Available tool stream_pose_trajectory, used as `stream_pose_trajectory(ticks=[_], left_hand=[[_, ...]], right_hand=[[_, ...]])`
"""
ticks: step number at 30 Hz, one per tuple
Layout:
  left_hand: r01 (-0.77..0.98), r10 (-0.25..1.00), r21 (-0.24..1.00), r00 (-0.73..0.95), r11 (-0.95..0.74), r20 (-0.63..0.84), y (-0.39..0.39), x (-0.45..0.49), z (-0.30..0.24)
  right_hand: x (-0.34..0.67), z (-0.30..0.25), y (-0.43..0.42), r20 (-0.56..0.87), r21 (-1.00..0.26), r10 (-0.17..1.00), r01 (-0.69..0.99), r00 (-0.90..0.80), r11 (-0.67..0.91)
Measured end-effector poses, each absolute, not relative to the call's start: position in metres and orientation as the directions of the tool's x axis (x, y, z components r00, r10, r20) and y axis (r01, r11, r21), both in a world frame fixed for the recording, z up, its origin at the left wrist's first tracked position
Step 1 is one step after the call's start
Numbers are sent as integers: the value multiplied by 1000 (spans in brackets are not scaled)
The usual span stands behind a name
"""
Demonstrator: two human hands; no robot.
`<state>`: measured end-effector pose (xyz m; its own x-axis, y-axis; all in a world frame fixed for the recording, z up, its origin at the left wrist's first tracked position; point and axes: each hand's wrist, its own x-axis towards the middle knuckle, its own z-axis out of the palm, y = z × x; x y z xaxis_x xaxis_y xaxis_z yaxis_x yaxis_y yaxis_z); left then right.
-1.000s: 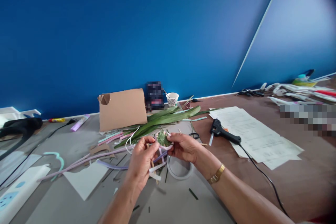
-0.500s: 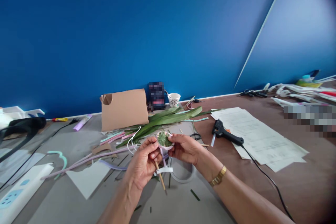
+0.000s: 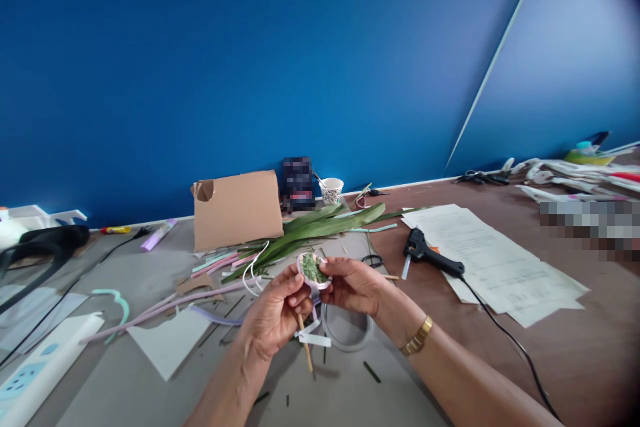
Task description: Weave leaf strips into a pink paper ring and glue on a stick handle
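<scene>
Between my two hands is a small round piece (image 3: 314,269) with a pale pink-white rim and green leaf bits on its face. My left hand (image 3: 280,300) pinches its left edge; a thin wooden stick (image 3: 306,351) also comes down from under those fingers. My right hand (image 3: 353,283), below a gold watch (image 3: 417,336), grips the right edge with thumb and fingers. A white paper strip (image 3: 315,339) hangs beneath the piece. On the table behind my right hand lies a clear ring-shaped roll (image 3: 349,340), partly hidden by the hand.
Long green leaves (image 3: 320,227) and a cardboard piece (image 3: 237,210) lie behind my hands. A patterned cup (image 3: 331,191) stands near the blue wall. To the right are a black glue gun (image 3: 433,255) and paper sheets (image 3: 493,260); a white power strip (image 3: 45,363) is at left.
The round piece has tilted slightly, so more of its leafy face shows. The wooden stick and the paper strip below have shifted a little. Both hands stay in nearly the same place.
</scene>
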<state>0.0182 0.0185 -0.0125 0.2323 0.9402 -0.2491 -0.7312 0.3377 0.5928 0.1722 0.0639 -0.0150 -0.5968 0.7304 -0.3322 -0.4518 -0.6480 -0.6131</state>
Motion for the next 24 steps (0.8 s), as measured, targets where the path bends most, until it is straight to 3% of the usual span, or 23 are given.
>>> stream_pose_trajectory(ticks=[24], left_hand=[[-798, 936, 506, 204, 328, -286, 15, 27, -9]], right_hand=[[172, -22, 66, -239, -763, 779, -385, -580, -520]])
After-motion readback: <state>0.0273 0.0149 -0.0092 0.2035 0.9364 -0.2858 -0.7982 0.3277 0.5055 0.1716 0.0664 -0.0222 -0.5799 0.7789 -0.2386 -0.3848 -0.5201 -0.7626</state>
